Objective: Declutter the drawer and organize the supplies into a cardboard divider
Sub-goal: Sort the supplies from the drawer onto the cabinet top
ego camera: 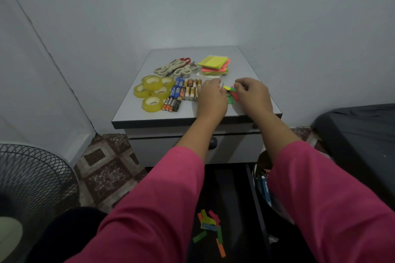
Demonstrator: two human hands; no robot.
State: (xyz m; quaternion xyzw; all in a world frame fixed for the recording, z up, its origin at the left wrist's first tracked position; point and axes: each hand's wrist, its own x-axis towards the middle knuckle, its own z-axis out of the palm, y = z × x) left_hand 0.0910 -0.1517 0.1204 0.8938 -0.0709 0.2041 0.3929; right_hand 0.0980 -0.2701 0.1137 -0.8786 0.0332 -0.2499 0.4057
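- Both hands are working on the cabinet top, right of the batteries.
- The left hand and right hand are pinching small colored paper flags between curled fingers.
- More flags are lying in the open drawer below the cabinet top.
- Tape rolls, scissors and sticky notes are lying on it too.

Both arms reach forward, hands close together over the near right part of the cabinet top.
The left hand lies knuckles up, fingers curled; the right hand is just beside it, fingertips bent inward in a pinch. Pink sleeves cover both forearms.
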